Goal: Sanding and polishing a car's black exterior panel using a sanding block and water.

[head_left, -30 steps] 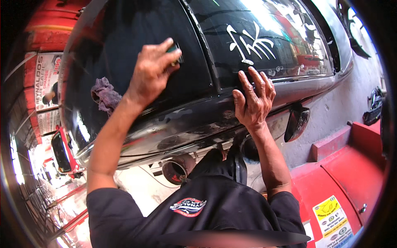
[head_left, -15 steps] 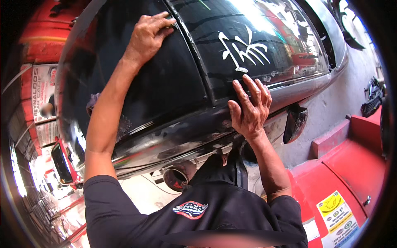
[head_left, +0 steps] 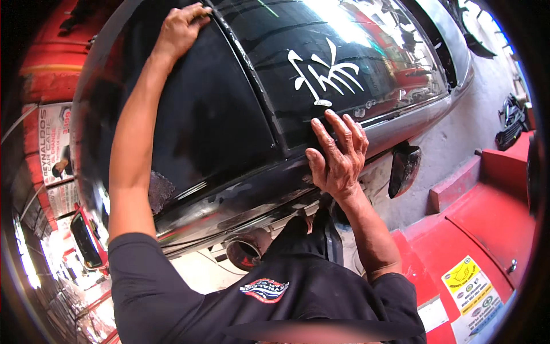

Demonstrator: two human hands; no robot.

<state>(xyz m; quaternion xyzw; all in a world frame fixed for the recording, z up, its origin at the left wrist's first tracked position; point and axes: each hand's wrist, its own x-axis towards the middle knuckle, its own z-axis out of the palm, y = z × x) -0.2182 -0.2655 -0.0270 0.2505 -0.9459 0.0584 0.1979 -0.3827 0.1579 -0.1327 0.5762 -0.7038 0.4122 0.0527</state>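
My left hand (head_left: 180,31) reaches high on a black car roof panel (head_left: 206,114), fingers curled over a small block, mostly hidden, beside a dark seam strip. My right hand (head_left: 338,160) lies with fingers apart and nothing in them, at the lower edge of a glossy dark glass panel (head_left: 401,69), just below a white decal (head_left: 324,74). A mottled patch (head_left: 160,192) shows on the black surface beside my left forearm.
A side mirror (head_left: 404,172) juts below the car's edge. A red cabinet (head_left: 481,218) with stickers and a step stands at right, black parts (head_left: 510,123) behind it. A red vehicle (head_left: 86,241) and banners (head_left: 54,143) are at left. A round metal container (head_left: 246,252) sits below.
My left hand has slid up and to the left along the panel with the small green block. My right hand stays spread, slightly lower and further left in view.
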